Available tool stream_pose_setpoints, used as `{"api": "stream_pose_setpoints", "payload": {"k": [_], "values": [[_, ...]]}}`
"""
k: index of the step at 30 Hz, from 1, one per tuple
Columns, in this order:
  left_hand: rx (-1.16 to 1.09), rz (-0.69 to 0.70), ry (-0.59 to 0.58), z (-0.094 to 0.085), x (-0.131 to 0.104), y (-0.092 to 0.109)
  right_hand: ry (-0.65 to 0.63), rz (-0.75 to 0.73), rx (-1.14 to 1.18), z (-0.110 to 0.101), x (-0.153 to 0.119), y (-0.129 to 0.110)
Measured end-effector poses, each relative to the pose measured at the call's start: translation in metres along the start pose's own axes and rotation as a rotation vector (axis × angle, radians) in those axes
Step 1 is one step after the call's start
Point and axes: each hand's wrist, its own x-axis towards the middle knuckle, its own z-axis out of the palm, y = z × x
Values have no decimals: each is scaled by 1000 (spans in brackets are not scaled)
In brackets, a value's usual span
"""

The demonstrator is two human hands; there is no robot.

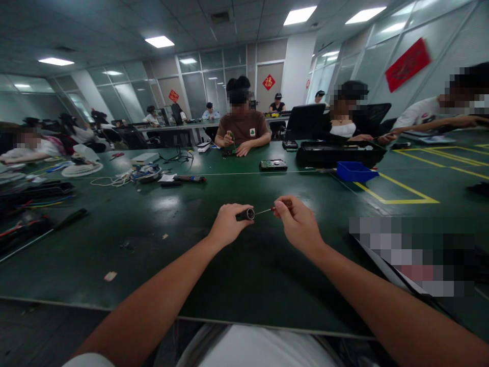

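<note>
Between the fingers and thumb of my left hand (228, 224) is a small black cylindrical part (249, 214) with a round, pale-rimmed end facing right. My right hand (297, 220) is closed around the red handle of a screwdriver (263, 211). Its thin metal shaft points left, and the tip is at or very near the rim of the black part; whether they touch I cannot tell. Both hands are raised over the green table (244, 285). Most of the screwdriver's handle is hidden by my right fingers.
A blue bin (356, 171) stands at the right, by a long black housing (340, 154). A hard drive (273, 165) lies ahead. Cables and a dark tool (190, 179) lie left of centre, with a long screwdriver (71, 218) farther left. Across the table a person (244, 125) works with a screwdriver.
</note>
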Motion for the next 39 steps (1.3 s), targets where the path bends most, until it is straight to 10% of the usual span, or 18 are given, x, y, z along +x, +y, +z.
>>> {"api": "stream_pose_setpoints", "payload": {"k": [29,34,39], "values": [[-315,-192,32,8,4,-3,182,-105,15,-6,-3,-5],[-308,-389,-43,8,11,1,215,-120,35,-8,-3,-8],[-123,-249,-165,11,18,13,223,-134,73,-9,-4,-11]]}}
